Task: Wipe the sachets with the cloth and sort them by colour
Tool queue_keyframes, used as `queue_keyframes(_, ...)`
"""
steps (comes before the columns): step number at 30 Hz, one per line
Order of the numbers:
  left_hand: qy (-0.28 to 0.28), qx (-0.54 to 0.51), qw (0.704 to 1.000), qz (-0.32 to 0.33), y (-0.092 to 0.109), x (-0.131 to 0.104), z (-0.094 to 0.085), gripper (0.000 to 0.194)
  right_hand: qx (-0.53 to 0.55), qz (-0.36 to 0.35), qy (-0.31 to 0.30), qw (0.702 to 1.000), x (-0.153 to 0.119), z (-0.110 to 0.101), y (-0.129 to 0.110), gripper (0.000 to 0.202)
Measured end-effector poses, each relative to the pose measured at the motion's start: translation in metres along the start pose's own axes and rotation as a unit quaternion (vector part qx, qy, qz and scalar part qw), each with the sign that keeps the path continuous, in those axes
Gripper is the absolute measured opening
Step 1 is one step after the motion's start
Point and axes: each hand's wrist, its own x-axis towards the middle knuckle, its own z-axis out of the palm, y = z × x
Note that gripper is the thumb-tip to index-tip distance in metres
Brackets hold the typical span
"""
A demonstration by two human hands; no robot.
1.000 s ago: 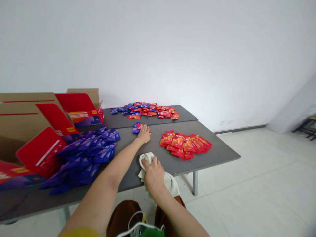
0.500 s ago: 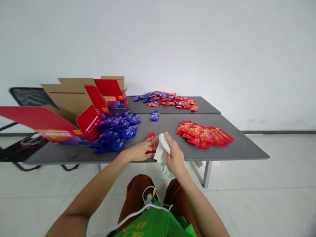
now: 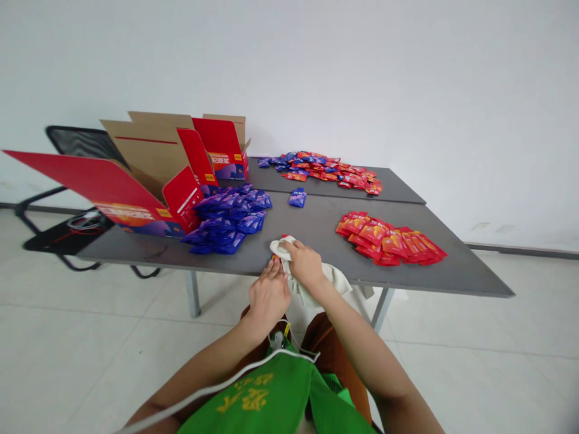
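Observation:
At the table's front edge lies a red pouch (image 3: 275,257), mostly covered by the cloth and my fingers. My left hand (image 3: 270,295) rests its outstretched fingers on the pouch's near part. Gripped in my right hand (image 3: 305,268) is a white cloth (image 3: 335,278), pressed over the pouch's upper part and hanging past the table edge. Left of my hands is a heap of blue-purple pouches (image 3: 226,224). A row of overlapping red pouches (image 3: 384,241) lies to their right. One single blue pouch (image 3: 297,198) sits farther back.
Open red cardboard boxes (image 3: 145,211) stand along the left of the grey table (image 3: 312,223). A mixed pile of red and blue pouches (image 3: 321,167) lies at the back. Beyond the boxes is a black chair (image 3: 67,232). A white cable (image 3: 217,386) crosses my lap.
My right hand has brought the cloth left and down onto the red pouch. My left hand has turned, its fingers drawn closer together at the pouch's near part. The camera view has shifted.

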Motion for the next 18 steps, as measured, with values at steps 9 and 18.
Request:
queue_keyframes(9, -0.033, 0.041, 0.998, -0.019, 0.004, -0.007, -0.002, 0.040, -0.098, -0.109, -0.053, 0.988, 0.001, -0.018, 0.001, 0.042)
queue_keyframes(18, -0.131, 0.127, 0.983, 0.010, 0.015, 0.006, -0.012, 0.052, -0.121, -0.115, -0.091, 0.982, 0.025, -0.024, 0.013, 0.042)
